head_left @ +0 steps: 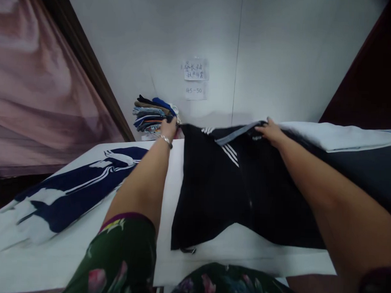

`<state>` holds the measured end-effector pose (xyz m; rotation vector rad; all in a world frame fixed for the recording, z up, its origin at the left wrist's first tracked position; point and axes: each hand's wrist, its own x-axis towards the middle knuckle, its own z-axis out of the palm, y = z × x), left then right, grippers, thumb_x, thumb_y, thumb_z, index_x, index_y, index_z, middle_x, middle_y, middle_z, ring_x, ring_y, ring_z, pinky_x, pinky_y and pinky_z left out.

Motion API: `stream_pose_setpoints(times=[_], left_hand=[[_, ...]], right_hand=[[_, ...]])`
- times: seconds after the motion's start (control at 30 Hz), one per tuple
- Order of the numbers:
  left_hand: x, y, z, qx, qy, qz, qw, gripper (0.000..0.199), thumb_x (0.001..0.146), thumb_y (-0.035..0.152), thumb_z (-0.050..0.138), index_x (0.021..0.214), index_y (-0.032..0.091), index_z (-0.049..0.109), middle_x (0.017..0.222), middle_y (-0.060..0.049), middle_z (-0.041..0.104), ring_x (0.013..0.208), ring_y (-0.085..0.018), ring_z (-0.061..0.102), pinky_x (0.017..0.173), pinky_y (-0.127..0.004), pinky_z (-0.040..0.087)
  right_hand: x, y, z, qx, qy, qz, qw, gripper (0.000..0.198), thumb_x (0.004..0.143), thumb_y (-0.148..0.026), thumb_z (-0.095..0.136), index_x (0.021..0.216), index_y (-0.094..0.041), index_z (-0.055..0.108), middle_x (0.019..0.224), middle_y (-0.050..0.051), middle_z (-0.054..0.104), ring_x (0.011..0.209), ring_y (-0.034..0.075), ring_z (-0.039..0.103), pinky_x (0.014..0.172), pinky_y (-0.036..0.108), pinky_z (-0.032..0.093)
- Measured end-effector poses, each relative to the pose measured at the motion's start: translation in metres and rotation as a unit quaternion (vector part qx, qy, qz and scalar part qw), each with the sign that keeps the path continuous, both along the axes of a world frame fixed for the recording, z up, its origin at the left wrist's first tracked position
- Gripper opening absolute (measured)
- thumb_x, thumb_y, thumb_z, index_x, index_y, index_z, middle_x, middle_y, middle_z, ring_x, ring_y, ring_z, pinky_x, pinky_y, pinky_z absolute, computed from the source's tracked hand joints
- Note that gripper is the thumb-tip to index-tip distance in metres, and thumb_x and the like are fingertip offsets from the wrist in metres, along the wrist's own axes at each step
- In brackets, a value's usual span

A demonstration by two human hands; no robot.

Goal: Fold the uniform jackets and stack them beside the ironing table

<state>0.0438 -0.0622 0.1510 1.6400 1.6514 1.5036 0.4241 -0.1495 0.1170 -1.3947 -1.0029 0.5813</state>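
A black jacket (213, 185) with white triple stripes and a grey strip along its upper part lies spread over the white table, partly raised at the far edge. My left hand (169, 127) pinches its far left corner, close to the folded stack. With its fingers closed, my right hand (270, 132) grips the far edge near the grey strip. Between the hands the cloth hangs fairly taut, its near edge resting by the table's front. My right forearm covers part of the jacket's right side.
Folded clothes (153, 115) are stacked against the wall. A navy and white garment (85, 177) lies at left. White cloth (349, 137) rests on dark fabric (367, 174) at right. Two paper labels (196, 80) are on the wall; a pink curtain (40, 85) hangs at left.
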Motion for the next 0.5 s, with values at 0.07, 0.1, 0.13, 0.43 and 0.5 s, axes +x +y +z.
stream_pose_setpoints(times=[0.07,0.1,0.13,0.43,0.5], left_hand=[[0.001,-0.015,-0.054,-0.049,0.030,0.002,0.998,0.034,0.085,0.025,0.057,0.109,0.002,0.055,0.115,-0.021,0.060,0.109,-0.028,0.054,0.096,-0.041,0.038],[0.001,-0.027,-0.080,-0.077,0.053,-0.019,0.995,0.036,0.084,0.026,0.057,0.112,0.004,0.055,0.121,-0.020,0.057,0.112,-0.028,0.053,0.097,-0.039,0.037],[0.001,-0.042,-0.105,-0.107,0.067,-0.042,0.991,0.037,0.084,0.027,0.058,0.115,0.007,0.055,0.125,-0.019,0.056,0.112,-0.027,0.054,0.097,-0.037,0.038],[-0.019,-0.176,-0.198,-0.178,0.274,-0.111,0.939,0.049,0.081,0.034,0.055,0.125,0.012,0.051,0.124,-0.017,0.057,0.117,-0.028,0.052,0.097,-0.036,0.038],[-0.022,-0.189,-0.199,-0.218,0.288,-0.083,0.929,0.055,0.082,0.039,0.054,0.129,0.012,0.046,0.122,-0.017,0.058,0.115,-0.029,0.054,0.093,-0.036,0.040]], right_hand=[[0.005,-0.017,-0.045,-0.060,-0.029,0.036,0.997,0.050,0.060,-0.017,0.074,0.107,-0.018,0.059,0.092,0.004,0.066,0.081,0.017,0.063,0.073,0.031,0.054],[0.009,-0.029,-0.067,-0.079,-0.057,0.054,0.994,0.045,0.059,-0.018,0.074,0.102,-0.017,0.062,0.089,0.004,0.068,0.081,0.018,0.064,0.076,0.034,0.054],[0.014,-0.043,-0.087,-0.090,-0.097,0.082,0.988,0.041,0.059,-0.019,0.074,0.099,-0.017,0.065,0.087,0.004,0.069,0.083,0.020,0.065,0.079,0.037,0.054],[0.089,-0.183,-0.190,-0.137,-0.471,-0.022,0.871,0.040,0.076,-0.038,0.051,0.106,-0.017,0.067,0.125,0.013,0.059,0.125,0.032,0.046,0.105,0.047,0.036],[0.099,-0.208,-0.198,-0.169,-0.505,-0.072,0.843,0.048,0.079,-0.043,0.046,0.113,-0.015,0.064,0.129,0.017,0.055,0.126,0.034,0.044,0.103,0.050,0.037]])
